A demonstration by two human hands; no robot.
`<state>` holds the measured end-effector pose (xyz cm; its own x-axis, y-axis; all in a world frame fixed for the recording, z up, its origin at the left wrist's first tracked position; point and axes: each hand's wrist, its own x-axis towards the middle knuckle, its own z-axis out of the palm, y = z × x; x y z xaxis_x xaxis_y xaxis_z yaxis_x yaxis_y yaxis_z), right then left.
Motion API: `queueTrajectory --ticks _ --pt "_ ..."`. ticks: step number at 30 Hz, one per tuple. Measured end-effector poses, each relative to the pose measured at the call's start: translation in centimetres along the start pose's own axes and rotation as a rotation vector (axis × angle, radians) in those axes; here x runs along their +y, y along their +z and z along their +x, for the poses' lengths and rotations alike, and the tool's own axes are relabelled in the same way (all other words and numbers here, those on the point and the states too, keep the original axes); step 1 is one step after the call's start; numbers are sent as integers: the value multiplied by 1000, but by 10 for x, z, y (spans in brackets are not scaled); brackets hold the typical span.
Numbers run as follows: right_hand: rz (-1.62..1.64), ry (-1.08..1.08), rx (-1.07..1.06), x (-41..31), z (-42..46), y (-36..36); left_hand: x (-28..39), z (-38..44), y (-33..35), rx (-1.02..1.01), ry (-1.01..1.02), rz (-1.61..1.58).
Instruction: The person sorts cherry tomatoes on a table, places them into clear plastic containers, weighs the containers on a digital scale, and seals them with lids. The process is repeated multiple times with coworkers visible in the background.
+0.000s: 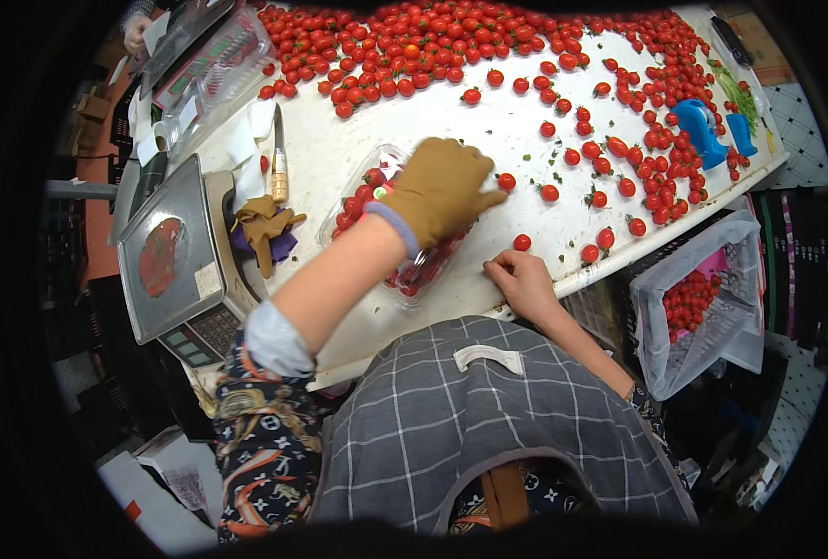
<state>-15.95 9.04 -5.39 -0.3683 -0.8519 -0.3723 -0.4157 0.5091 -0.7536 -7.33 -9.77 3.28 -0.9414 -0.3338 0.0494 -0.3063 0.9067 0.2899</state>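
Observation:
My left hand (445,185), in a tan glove with a lavender cuff, is over a clear plastic punnet (414,297) and hides its middle. Its thumb and fingers point right, apart, with nothing seen between them. Cherry tomatoes (349,209) fill the punnet, and a small round green-and-white sticker (379,193) shows beside the glove. My bare right hand (525,283) rests at the table's front edge, fingers curled in, with nothing visible in them. Just above it lies a loose cherry tomato (522,242); another loose tomato (506,182) sits near the gloved fingertips.
A digital scale (169,258) stands left, near crumpled gloves (265,223) and a wooden-handled knife (279,178). Heaped tomatoes (414,45) cover the table's far side. A blue tape dispenser (697,133) is at right, above a lined crate (728,328). Another person's gloved hand (135,33) shows upper left.

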Motion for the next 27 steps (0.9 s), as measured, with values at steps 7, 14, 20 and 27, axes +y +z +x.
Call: queueTrajectory --ticks 7,14,20,27 --pt "32 -99 27 5 6 5 -1 13 41 -125 -64 -24" --pt "497 -173 -180 -39 30 14 -36 -15 -26 50 -248 -583" --pt "762 -12 -464 -98 71 34 -86 -58 -61 291 -311 -1253" --pt "1169 110 -773 -111 96 88 -112 -80 -63 470 -237 -1403"
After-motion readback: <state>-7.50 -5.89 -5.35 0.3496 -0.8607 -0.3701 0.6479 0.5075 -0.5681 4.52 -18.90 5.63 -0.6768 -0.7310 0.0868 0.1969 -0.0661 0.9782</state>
